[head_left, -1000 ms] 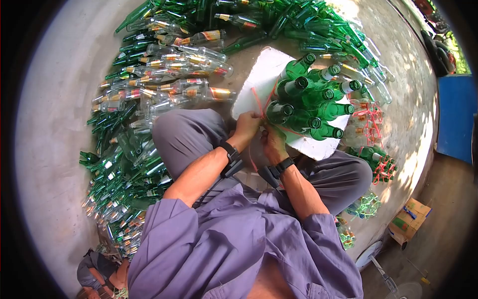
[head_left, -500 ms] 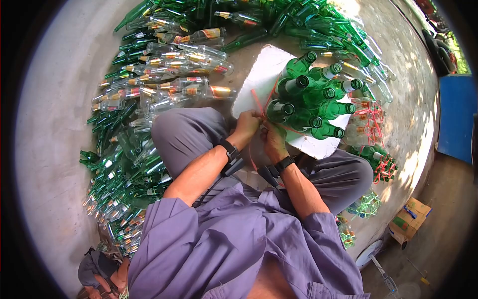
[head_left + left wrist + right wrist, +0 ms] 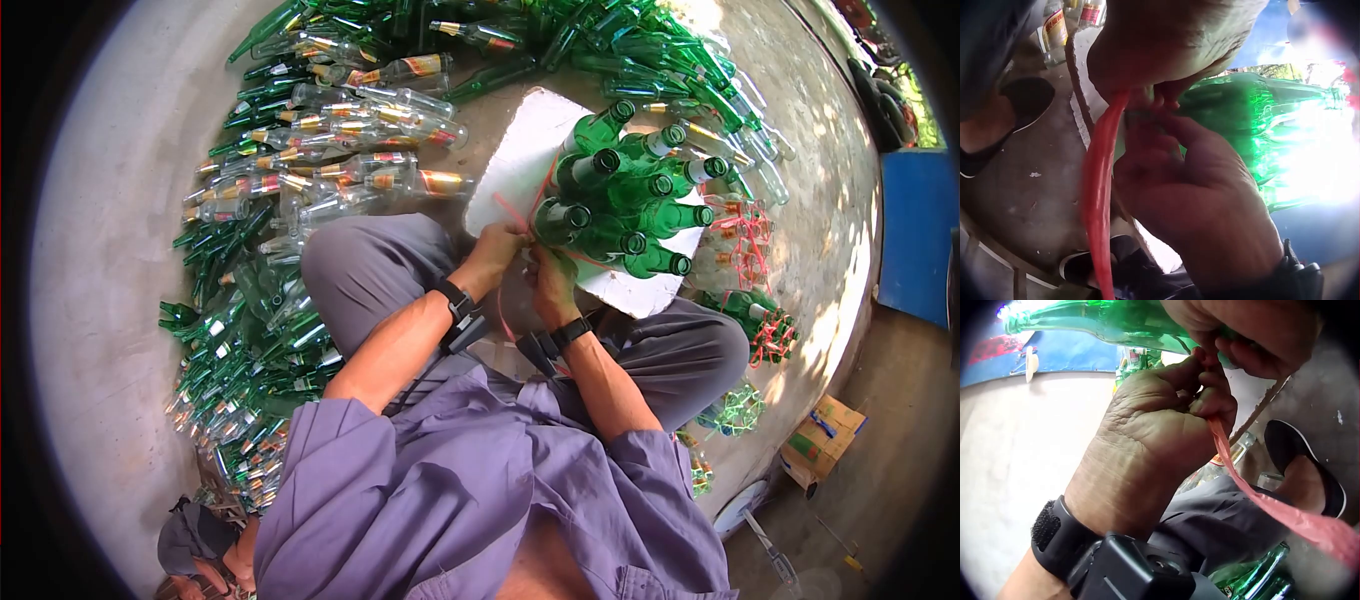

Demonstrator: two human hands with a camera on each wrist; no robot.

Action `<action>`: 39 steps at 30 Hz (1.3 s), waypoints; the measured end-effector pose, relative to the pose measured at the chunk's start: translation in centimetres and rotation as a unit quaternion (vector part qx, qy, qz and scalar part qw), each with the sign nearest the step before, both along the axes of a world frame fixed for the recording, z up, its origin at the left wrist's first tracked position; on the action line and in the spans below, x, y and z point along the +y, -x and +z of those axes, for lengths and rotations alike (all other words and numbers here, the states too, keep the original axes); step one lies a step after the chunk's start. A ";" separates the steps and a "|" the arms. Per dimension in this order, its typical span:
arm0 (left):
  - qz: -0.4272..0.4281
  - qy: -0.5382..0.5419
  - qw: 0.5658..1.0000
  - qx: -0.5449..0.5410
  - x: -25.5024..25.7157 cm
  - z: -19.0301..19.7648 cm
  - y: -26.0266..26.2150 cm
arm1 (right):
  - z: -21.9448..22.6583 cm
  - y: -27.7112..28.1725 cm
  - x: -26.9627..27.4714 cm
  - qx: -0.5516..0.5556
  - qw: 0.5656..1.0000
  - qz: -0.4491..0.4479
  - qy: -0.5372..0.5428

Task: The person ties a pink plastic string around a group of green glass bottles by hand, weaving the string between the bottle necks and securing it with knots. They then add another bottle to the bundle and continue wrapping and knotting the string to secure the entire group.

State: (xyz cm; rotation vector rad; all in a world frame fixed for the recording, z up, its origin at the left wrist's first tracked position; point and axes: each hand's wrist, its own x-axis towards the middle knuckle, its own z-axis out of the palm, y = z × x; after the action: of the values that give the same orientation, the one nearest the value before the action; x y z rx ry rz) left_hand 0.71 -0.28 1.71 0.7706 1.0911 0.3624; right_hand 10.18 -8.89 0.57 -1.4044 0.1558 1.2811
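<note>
Several green glass bottles (image 3: pixel 630 185) stand upright in a tight cluster on a white foam board (image 3: pixel 505 165). A red plastic strip (image 3: pixel 548 185) runs round the cluster at the side near me. My left hand (image 3: pixel 497 252) and right hand (image 3: pixel 551 285) meet beside the nearest bottle, each pinching the strip with curled fingers. In the left wrist view, a length of the strip (image 3: pixel 1100 181) hangs down from under my left hand (image 3: pixel 1172 44), close to my right hand (image 3: pixel 1204 187). The right wrist view shows the strip (image 3: pixel 1254 487) trailing from the fingers. Fingertips partly hide the crossing point.
Clear and green bottles (image 3: pixel 340 135) lie heaped to the left and beyond the board. Tied bundles of bottles (image 3: pixel 745 245) stand at the right. Farther right are a cardboard box (image 3: pixel 822 445) and a blue panel (image 3: pixel 912 235). Another person (image 3: pixel 205 545) sits at lower left.
The strip's short upper end has tipped down and to the left. My left forearm has shifted slightly; both hands stay together at the strip.
</note>
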 end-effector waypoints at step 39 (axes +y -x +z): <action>0.090 -0.058 0.994 0.026 2.4 -1.8 -1.6 | 1.7 0.2 -0.6 -0.282 0.957 0.063 0.040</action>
State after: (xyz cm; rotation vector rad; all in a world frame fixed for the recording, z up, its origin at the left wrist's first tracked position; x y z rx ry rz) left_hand 2.28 2.14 -0.07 0.7901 1.2002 0.5642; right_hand 9.93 -9.47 2.31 -1.8182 -0.2766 0.9336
